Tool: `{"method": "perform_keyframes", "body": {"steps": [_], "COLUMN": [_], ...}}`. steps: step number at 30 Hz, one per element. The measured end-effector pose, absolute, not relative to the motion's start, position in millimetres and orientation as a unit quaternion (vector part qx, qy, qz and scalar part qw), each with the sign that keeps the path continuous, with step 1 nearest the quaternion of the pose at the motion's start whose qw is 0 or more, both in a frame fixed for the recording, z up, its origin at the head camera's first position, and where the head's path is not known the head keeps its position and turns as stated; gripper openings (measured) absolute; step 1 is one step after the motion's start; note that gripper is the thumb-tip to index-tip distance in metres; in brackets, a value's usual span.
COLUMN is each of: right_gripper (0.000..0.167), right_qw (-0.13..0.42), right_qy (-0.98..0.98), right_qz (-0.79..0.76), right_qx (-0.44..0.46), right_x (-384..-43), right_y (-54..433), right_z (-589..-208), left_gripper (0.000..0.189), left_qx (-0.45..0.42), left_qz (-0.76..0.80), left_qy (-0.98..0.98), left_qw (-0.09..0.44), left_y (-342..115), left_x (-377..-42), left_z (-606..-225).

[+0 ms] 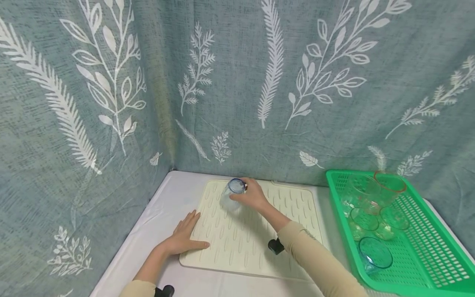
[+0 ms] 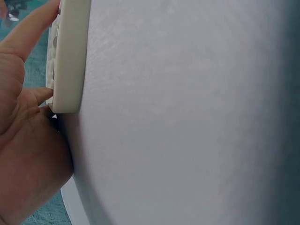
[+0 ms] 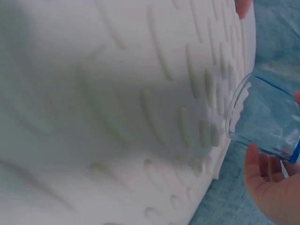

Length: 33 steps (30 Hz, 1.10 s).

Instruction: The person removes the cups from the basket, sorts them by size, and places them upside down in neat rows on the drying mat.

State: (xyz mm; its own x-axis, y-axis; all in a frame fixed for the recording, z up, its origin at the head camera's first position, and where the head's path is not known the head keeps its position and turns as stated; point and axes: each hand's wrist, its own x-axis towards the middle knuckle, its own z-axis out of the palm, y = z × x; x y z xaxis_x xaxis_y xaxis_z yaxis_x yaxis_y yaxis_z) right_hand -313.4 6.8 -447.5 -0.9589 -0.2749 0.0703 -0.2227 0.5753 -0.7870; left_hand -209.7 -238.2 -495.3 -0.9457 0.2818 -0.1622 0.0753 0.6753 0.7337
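My right hand (image 1: pixel 254 194) grips a clear blue-tinted drinking glass (image 1: pixel 235 190) over the back left of a cream ribbed drying mat (image 1: pixel 259 247). In the right wrist view the right hand (image 3: pixel 276 190) has fingers and thumb round the glass (image 3: pixel 267 117) near its blue-edged end. That end faces up, and the clear end is at the mat's surface; I cannot tell whether it touches. My left hand (image 1: pixel 184 235) lies spread at the mat's left edge. The left wrist view shows the left hand (image 2: pixel 26 122) with fingers over the edge of the mat (image 2: pixel 72 56).
A green slotted basket (image 1: pixel 419 206) stands at the right with several glasses, among them a blue glass (image 1: pixel 375 253) at the front and a red-rimmed glass (image 1: pixel 389 181) at the back. A white cloth (image 1: pixel 208 284) covers the table. A leaf-patterned curtain (image 1: pixel 237 82) hangs behind and left.
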Motion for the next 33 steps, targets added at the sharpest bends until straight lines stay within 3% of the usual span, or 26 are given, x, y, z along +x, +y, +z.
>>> {"method": "perform_keyframes", "body": {"steps": [10, 33], "right_gripper": [0.068, 0.068], "right_qw": [0.029, 0.032], "right_qy": [0.914, 0.903], "right_qz": [-0.377, -0.406], "right_qx": [-0.15, -0.138], "right_x": [-333, -331], "right_y": [-12, -10], "right_z": [-446, -451], "left_gripper": [0.111, 0.109], "left_qx": [0.096, 0.095], "left_qz": [0.4, 0.394], "left_qy": [0.901, 0.902], "left_qw": [0.139, 0.151], "left_y": [-236, -237], "left_x": [-210, -210], "left_z": [-495, -496]}}
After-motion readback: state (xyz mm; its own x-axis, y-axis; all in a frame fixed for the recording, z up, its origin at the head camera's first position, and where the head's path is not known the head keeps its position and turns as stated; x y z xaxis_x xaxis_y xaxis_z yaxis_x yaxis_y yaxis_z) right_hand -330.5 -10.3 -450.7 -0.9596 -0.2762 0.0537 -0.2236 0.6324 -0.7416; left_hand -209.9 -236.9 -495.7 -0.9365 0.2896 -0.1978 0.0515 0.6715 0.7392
